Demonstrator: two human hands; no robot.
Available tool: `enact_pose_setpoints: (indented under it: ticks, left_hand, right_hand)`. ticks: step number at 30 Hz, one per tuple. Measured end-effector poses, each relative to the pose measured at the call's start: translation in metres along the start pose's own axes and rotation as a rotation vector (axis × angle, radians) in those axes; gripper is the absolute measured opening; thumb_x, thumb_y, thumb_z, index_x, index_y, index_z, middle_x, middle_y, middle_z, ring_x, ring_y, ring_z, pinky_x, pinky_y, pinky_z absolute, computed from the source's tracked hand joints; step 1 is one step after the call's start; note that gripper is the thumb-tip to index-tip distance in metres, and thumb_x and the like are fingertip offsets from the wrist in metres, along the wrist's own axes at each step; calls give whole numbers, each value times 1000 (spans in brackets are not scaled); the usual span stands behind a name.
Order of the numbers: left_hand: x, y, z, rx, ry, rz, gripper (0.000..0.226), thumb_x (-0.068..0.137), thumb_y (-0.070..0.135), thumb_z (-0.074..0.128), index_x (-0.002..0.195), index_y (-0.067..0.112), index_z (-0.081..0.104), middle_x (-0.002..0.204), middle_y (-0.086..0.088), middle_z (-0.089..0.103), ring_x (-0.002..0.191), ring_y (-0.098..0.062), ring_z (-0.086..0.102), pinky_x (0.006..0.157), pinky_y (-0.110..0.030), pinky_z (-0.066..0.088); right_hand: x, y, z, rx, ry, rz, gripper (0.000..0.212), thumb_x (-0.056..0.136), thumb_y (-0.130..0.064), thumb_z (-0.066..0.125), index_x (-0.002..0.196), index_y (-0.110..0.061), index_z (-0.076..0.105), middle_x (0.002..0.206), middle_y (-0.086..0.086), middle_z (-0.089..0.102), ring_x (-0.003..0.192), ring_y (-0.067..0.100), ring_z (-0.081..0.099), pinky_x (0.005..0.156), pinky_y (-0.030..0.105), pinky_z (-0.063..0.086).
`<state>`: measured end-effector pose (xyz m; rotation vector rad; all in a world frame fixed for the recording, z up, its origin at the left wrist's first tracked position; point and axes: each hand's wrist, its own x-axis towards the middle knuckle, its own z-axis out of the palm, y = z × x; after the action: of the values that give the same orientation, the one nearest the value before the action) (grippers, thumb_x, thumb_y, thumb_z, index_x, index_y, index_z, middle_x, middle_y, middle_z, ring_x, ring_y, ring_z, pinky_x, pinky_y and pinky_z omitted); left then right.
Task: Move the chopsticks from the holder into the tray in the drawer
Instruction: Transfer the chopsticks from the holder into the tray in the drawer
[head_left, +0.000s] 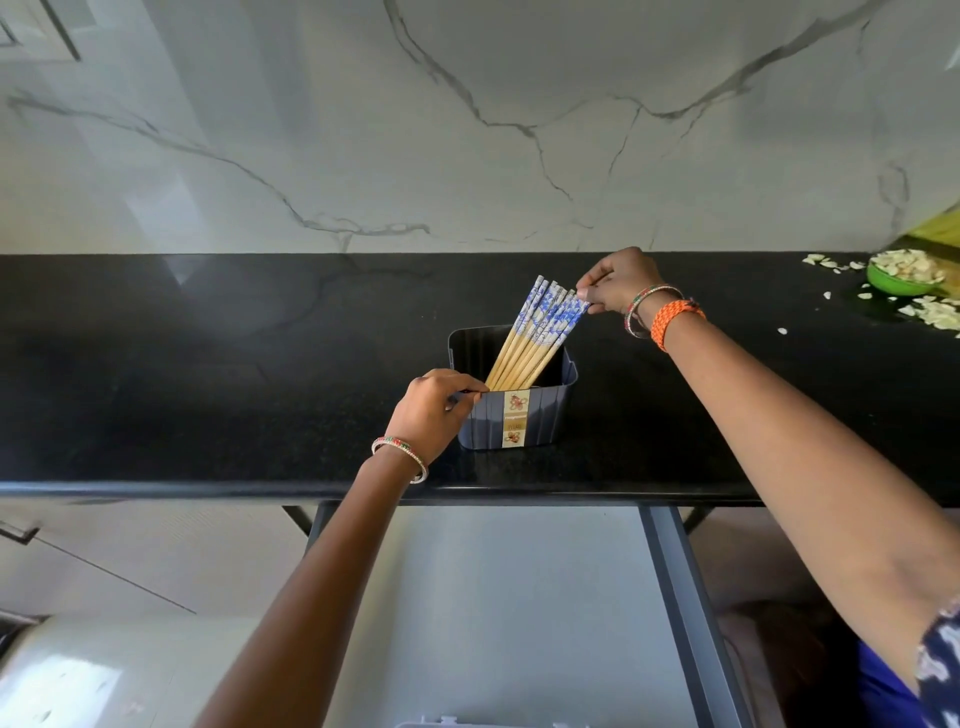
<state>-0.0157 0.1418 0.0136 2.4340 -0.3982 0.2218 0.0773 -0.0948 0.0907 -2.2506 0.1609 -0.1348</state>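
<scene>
The head view looks down on a bundle of wooden chopsticks with blue-and-white patterned tops (540, 332), which stand in a dark grey ribbed plastic holder (519, 415) and lean up and to the right, their patterned ends fanned out above the holder's rim. The holder sits on a polished black stone countertop (208, 364), near its front edge, and bears a tall cream label with a floral print on its near face.

The right hand (615, 280) reaches in from the right and pinches the top end of the rightmost chopsticks between thumb and fingers; how many sticks it grips cannot be told. Its wrist carries an orange braided band and a thin beaded bangle. The left hand (431, 410) is closed on the holder's near left corner, fingers hooked over the rim, with a beaded bangle on that wrist too.

Below the counter edge an open drawer (691, 613) with a pale floor and a dark grey side rail extends toward the camera; a small light-coloured piece shows at the bottom of the picture, too cut off to identify. Behind the counter rises a white marble wall with grey veins (467, 130). At the far right a green bowl of pale peels (901, 278) sits on the counter, with loose peels scattered around it.
</scene>
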Motion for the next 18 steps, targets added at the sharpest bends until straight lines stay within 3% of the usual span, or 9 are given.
enact_pose_setpoints:
  ticks: [8,13,18]
  left_hand:
    - [-2,3,-2,-20,-14,-12,22,89,15,56,107,11,67,109,-9,69,95,-18,65,81,-20,49]
    - [-5,13,-4,-22,4,-7,23,89,16,56,110,12,65,112,-8,67,91,-15,61,80,-21,48]
    - [-4,28,-14,-35,56,11,23,89,13,55,110,15,64,115,-5,65,96,-18,60,83,-24,49]
  right_hand:
    - [-9,-7,-14,39,-39,-39,18,80,1,67,99,3,67,89,13,66,65,9,62,46,5,49]
    - [-12,-18,-27,79,23,-82,18,78,1,69,96,4,68,88,12,67,70,16,65,50,8,53]
    - [-16,-33,-46,20,129,-142,12,77,2,70,89,2,70,83,11,69,54,9,63,51,6,51]
